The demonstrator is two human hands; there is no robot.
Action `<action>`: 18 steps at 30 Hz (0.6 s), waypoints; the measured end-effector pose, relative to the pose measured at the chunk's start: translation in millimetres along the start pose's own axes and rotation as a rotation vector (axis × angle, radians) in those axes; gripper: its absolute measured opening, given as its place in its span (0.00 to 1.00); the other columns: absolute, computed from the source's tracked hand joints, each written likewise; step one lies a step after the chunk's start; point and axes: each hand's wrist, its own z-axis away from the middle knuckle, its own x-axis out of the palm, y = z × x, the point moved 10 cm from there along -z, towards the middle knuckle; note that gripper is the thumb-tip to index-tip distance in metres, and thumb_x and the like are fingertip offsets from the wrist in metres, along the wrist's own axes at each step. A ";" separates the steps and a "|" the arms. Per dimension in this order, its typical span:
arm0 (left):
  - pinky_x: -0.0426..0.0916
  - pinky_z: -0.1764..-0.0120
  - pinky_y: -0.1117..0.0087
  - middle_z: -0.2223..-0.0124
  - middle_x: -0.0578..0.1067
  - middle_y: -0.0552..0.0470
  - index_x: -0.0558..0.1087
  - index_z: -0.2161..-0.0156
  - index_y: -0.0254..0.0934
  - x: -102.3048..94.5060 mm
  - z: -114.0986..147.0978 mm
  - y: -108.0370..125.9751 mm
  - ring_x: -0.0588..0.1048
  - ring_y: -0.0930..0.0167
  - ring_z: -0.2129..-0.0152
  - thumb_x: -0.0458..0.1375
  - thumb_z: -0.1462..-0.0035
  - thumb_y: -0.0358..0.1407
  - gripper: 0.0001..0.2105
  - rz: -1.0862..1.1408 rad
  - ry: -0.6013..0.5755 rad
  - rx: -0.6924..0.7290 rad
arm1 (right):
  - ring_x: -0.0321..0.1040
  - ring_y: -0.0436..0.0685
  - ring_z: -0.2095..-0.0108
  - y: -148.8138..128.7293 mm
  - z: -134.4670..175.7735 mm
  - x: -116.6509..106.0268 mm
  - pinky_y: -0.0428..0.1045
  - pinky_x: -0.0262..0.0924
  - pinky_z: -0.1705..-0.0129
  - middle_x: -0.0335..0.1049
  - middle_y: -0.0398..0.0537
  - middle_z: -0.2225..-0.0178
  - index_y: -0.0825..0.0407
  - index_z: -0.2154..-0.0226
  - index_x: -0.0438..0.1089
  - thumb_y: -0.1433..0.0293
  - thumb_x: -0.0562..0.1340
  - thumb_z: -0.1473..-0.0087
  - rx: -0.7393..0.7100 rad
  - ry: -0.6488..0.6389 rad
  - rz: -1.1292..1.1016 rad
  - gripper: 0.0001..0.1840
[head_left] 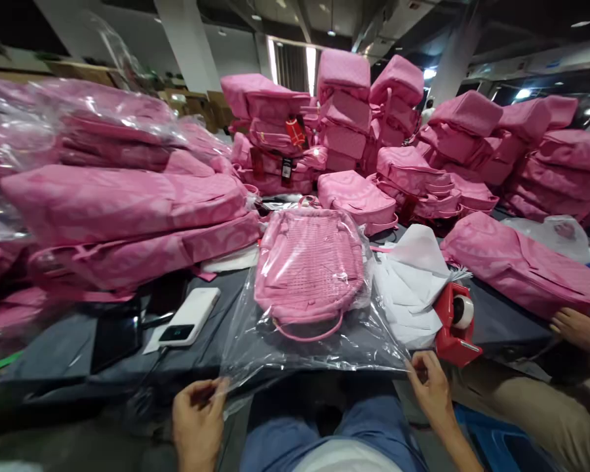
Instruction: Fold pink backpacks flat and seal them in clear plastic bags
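Observation:
A pink quilted backpack [309,262] lies on the dark table in front of me, inside a clear plastic bag [344,354]. The backpack's top handle loop faces me. The bag's open edge stretches along the table's front edge. My left hand [199,419] pinches the bag's near left corner between thumb and fingers. On the other side, my right hand [430,387] pinches the near right corner. Between both hands the plastic is drawn out wide and fairly flat.
A red tape dispenser [457,328] and white papers [408,282] lie right of the backpack. To the left are a white power bank [191,318] and a dark flat device [115,334]. Stacked pink bags [137,203] surround the back and sides. Another person's hand [577,328] touches a pink bag [526,262].

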 end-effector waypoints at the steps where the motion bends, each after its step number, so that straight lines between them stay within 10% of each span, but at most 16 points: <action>1: 0.67 0.70 0.68 0.72 0.72 0.56 0.68 0.71 0.40 1.1 1.6 2.3 0.71 0.68 0.74 0.65 0.67 0.56 0.24 0.044 0.003 -0.023 | 0.63 0.53 0.76 4.9 -0.3 -0.2 0.47 0.60 0.74 0.62 0.41 0.76 0.48 0.76 0.62 0.44 0.62 0.45 0.035 -0.015 -0.042 0.26; 7: 0.66 0.74 0.72 0.77 0.67 0.60 0.62 0.75 0.40 -18.5 23.3 31.7 0.70 0.73 0.79 0.68 0.61 0.55 0.24 0.141 0.154 0.022 | 0.65 0.53 0.78 22.8 -12.6 -28.3 0.47 0.61 0.74 0.58 0.36 0.78 0.46 0.74 0.57 0.40 0.62 0.48 0.193 0.167 -0.109 0.28; 12: 0.73 0.66 0.68 0.70 0.76 0.55 0.70 0.70 0.39 -8.7 41.0 4.0 0.76 0.68 0.72 0.69 0.63 0.58 0.26 0.136 -0.085 0.029 | 0.66 0.54 0.74 22.2 -6.8 -22.8 0.47 0.60 0.74 0.65 0.42 0.74 0.48 0.72 0.65 0.40 0.62 0.49 0.116 0.045 -0.004 0.29; 18: 0.66 0.75 0.72 0.82 0.66 0.60 0.57 0.81 0.41 -25.3 40.7 -30.1 0.68 0.73 0.82 0.72 0.67 0.61 0.32 0.190 -0.068 -0.124 | 0.56 0.49 0.81 37.9 9.7 -27.2 0.45 0.57 0.77 0.53 0.34 0.80 0.47 0.78 0.56 0.36 0.63 0.53 0.216 0.012 -0.005 0.33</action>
